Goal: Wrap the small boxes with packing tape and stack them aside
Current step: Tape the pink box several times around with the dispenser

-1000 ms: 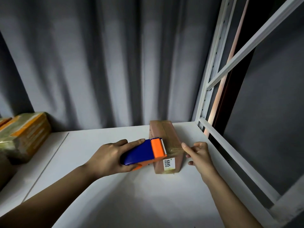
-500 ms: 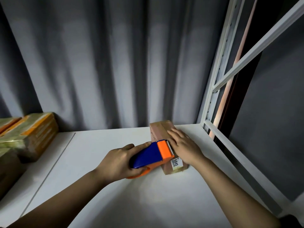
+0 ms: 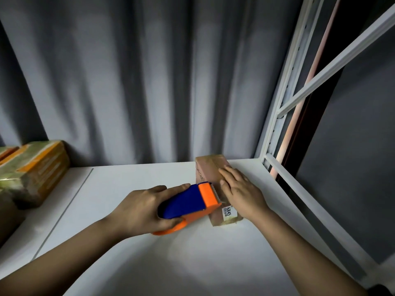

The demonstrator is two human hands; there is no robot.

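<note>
Right hand still flat on box, left hand gripping dispenser (beside it)

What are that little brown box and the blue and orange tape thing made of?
Box: looks like cardboard, matt brown with printed lettering, partly under glossy clear tape that catches the light; a paper label sits on its near end.
Dispenser: probably hard plastic, smooth solid blue and orange, with a toothed edge whose material I cannot tell.
</note>
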